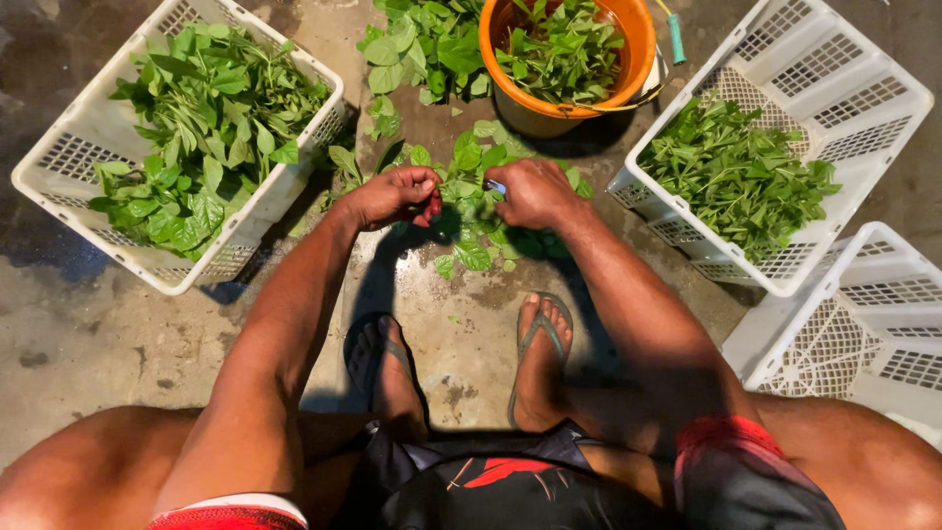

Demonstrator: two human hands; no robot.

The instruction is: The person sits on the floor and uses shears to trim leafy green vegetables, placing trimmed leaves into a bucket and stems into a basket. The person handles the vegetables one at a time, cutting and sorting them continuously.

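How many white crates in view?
3. One crate at far left, full of leafy greens; one at upper right, partly filled with greens; one at lower right, cut off by the frame edge, no greens visible inside. More may lie outside the view.

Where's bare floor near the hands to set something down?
Bare concrete lies left of the left foot, below the left crate, and between the right foot and right crate. Crowded: loose leaves under both hands, up to the orange bucket.

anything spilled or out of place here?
Yes: loose green leaves lie scattered on the wet concrete floor between the baskets, under the left hand and right hand. The far-right white basket sits tilted and overlaps its neighbour.
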